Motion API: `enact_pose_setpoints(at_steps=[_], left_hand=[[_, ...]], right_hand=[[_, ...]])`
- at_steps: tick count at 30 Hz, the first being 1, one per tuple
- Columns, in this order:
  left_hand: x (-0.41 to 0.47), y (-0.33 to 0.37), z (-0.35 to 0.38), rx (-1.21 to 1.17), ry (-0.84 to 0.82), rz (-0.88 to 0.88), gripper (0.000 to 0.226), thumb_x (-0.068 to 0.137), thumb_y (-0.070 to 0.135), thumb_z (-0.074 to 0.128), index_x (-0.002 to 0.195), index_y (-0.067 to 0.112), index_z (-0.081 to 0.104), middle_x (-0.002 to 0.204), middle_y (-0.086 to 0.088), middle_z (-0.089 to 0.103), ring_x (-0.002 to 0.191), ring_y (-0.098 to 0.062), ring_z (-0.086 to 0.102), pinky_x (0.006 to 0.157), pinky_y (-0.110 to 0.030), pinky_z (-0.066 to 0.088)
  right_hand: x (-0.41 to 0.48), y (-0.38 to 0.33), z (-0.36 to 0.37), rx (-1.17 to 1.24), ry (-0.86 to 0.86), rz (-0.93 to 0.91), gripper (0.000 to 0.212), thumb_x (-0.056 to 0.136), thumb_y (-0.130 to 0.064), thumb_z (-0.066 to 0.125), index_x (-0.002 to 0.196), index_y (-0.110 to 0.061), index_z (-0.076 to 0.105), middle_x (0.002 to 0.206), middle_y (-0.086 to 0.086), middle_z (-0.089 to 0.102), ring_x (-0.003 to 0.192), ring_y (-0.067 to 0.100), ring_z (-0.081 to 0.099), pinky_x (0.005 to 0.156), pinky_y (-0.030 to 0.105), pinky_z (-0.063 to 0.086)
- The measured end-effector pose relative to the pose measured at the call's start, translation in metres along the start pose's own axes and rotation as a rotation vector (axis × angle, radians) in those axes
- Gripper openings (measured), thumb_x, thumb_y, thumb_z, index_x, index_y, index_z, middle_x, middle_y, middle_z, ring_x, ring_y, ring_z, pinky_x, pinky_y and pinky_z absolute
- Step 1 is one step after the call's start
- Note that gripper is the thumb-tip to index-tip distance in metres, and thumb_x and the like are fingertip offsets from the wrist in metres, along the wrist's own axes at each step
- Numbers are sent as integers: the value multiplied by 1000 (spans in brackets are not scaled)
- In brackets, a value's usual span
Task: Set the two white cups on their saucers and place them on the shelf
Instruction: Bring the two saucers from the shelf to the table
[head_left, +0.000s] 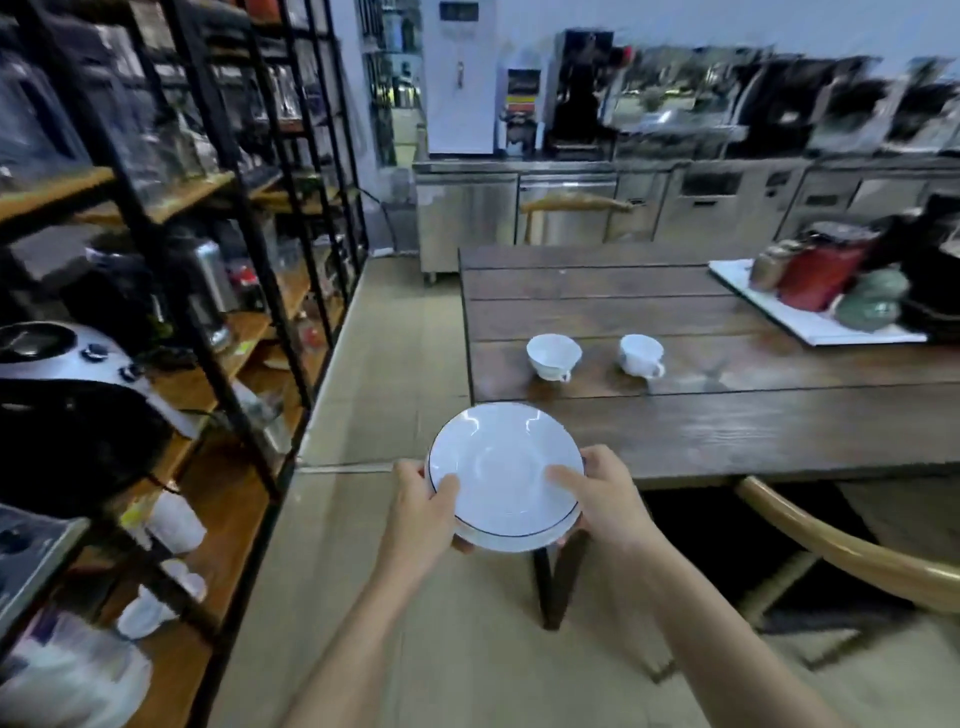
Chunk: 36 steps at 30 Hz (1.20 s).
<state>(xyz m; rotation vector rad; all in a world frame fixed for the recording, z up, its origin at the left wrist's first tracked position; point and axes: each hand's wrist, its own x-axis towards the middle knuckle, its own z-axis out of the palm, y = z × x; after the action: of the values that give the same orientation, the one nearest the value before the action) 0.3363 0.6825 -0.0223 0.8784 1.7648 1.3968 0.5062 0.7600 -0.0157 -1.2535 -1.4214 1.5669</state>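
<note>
Two white cups stand on the dark wooden table (727, 415), one on the left (553, 356) and one on the right (641, 355), both with handles pointing toward me. In front of the table's near left corner I hold white saucers with a dark rim (504, 475), apparently a stack of two. My left hand (428, 506) grips their left edge, thumb on top. My right hand (602, 499) grips the right edge, thumb on top. The saucers are in the air, apart from the cups.
A black metal shelf with wooden boards (223, 499) runs along the left, crowded with appliances and white cups (176, 522). A white tray with jars (810, 317) sits at the table's far right. A wooden chair (841, 551) stands at the right. Tiled floor lies between shelf and table.
</note>
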Motion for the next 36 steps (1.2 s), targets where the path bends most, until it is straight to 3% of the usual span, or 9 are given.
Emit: enact_pose_setpoints(at_steps=[4,7,8,10,14,19,24,30,36], left_hand=[[34,4,59,63,-66,-16,10,87,18,48,88,18,39,88,-2,54,70,-27,57,45,-29,45],[64,4,91,165,-82,-41,14,87,22,48,95,13,41,84,1,55,78,-26,55,71,-42,50],[75,3,101,186,-91,-49,13,86,22,48,93,13,42,83,2,55,80,-26,55,72,-41,49],[97,0,121,199,-126,-60,10,86,22,48,84,17,40,79,1,52,75,-25,51,63,-36,43],[142,-8,158,260,-217,-108,12,85,27,49,79,23,39,79,3,55,68,-21,50,59,-32,38],[187,-12,201,301,-329,-160,9,84,24,48,89,18,43,91,-6,61,71,-25,52,62,-35,43],[211,-13,238,435,-348,-201,19,86,25,48,96,8,46,98,-14,65,90,-38,64,82,-49,54],[238,-18,254,530,-369,-209,18,85,26,51,93,10,48,92,-14,66,84,-36,66,77,-48,56],[246,-25,261,594,-325,-248,17,87,28,53,89,12,47,90,-11,66,78,-33,67,69,-44,59]], right_hand=[[35,9,-48,11,100,36,20,84,-8,60,98,-2,47,93,26,55,49,29,58,37,28,44],[64,15,-74,9,135,61,21,85,-8,59,99,0,46,91,26,55,42,25,57,35,26,43],[75,18,-81,9,144,70,21,84,-9,59,98,-1,46,89,24,55,39,24,56,34,26,42],[95,25,-94,-1,189,91,18,83,-12,60,93,-7,46,87,20,56,41,21,56,36,26,41],[135,41,-122,-83,303,128,19,80,-16,63,94,-9,52,97,14,62,74,22,57,53,28,40],[173,59,-150,-109,324,260,20,83,-18,61,96,-8,51,86,10,58,59,18,51,40,23,37],[207,68,-175,-158,432,297,16,82,-21,64,86,-13,50,82,7,57,64,21,51,49,29,36],[237,81,-185,-217,423,345,17,80,-22,66,81,-17,50,84,7,62,74,23,59,63,38,46],[258,93,-190,-267,350,353,16,81,-22,66,85,-16,52,85,6,63,70,21,60,55,31,45]])
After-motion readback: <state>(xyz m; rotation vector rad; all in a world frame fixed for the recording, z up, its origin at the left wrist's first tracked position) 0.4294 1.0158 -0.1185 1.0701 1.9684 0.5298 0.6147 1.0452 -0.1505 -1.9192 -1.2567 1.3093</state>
